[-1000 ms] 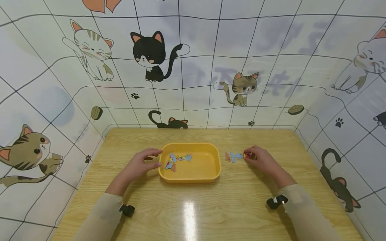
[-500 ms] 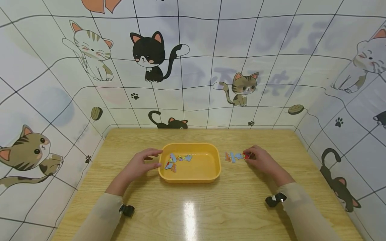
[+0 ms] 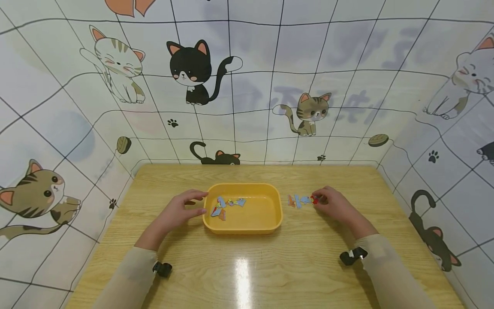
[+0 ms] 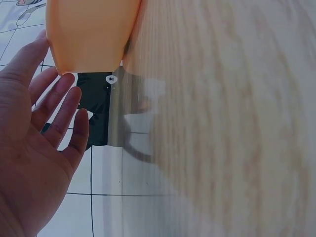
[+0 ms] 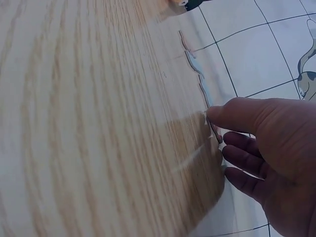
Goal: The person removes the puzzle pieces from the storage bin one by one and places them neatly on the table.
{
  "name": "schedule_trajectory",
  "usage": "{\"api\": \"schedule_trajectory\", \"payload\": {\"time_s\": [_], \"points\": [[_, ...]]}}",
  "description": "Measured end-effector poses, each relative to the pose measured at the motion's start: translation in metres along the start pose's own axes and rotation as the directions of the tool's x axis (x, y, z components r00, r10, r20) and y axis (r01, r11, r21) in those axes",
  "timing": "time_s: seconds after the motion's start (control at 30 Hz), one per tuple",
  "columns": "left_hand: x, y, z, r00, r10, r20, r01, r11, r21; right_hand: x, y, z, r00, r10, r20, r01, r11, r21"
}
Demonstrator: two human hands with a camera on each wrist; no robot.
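A: Since the head view took in both arms, what did it show?

B: The left hand (image 3: 180,210) was loosely wide, thumb and finger at the rim of the yellow tray (image 3: 243,231), touching or very nearly. The right hand (image 3: 335,204) had a narrow grip, thumb and a finger on either side of the red piece (image 3: 314,200), which lay at the fingertips.

A: Why that hold?

B: Probably because the piece was small and flat, so its edges gave the best purchase. The left hand seemed placed to steady the tray. Leftward from the right grip ran a pale blue piece (image 3: 305,200), a blue strip (image 3: 297,201) and an orange piece (image 3: 291,201), roughly in line, as if laid out for matching.

A: And around them?

B: Just past the left fingertips, loose pieces (image 3: 241,202) lay inside the tray, its raised wall between them and that hand. The tray stood between the two hands, and a cat-patterned wall (image 3: 254,86) rose beyond both grips.

A: The left wrist view?

B: Relaxed, parted fingers beside the tray's end; nothing was pinched there.

A: The right?

B: The thumb met the row's near end, where the pieces showed as thin edges on the table (image 5: 98,123). The thumb probably hid the index finger, so I couldn't tell how firmly it pressed.
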State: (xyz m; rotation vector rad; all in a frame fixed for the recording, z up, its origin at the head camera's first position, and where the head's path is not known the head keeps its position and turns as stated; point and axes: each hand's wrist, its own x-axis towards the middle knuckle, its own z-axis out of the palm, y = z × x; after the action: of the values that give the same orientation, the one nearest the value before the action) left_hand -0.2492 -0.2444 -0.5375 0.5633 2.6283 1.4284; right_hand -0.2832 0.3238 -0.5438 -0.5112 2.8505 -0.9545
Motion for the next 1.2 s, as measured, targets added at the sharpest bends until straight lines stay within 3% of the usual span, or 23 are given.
{"api": "schedule_trajectory", "payload": {"time_s": [0.27, 0.47, 0.7, 0.87, 1.03, 1.2], "points": [[0.0, 0.0, 0.001, 1.0, -0.003, -0.003, 0.003, 1.0, -0.002, 0.0, -0.009, 0.001, 0.996, -0.036, -0.079, 0.037, 0.999, 0.014], [0.0, 0.0, 0.001, 1.0, -0.005, 0.0, 0.005, 1.0, 0.006, 0.002, -0.038, 0.001, 0.983, -0.118, -0.142, 0.12, 0.993, 0.004], [0.0, -0.001, 0.0, 1.0, 0.003, -0.001, -0.003, 1.0, -0.001, 0.014, -0.078, 0.005, 0.948, -0.26, -0.182, 0.268, 0.963, 0.023], [0.001, 0.0, 0.0, 1.0, 0.009, 0.001, -0.009, 1.0, -0.001, 0.024, -0.103, 0.013, 0.95, -0.289, -0.122, 0.297, 0.953, 0.058], [0.0, 0.001, 0.0, 1.0, 0.008, 0.003, -0.008, 1.0, 0.005, 0.035, -0.129, 0.028, 0.94, -0.338, -0.033, 0.34, 0.939, 0.053], [0.0, 0.002, 0.0, 1.0, 0.001, 0.004, -0.001, 1.0, 0.01, 0.044, -0.158, 0.047, 0.937, -0.34, 0.077, 0.338, 0.94, 0.042]]}}
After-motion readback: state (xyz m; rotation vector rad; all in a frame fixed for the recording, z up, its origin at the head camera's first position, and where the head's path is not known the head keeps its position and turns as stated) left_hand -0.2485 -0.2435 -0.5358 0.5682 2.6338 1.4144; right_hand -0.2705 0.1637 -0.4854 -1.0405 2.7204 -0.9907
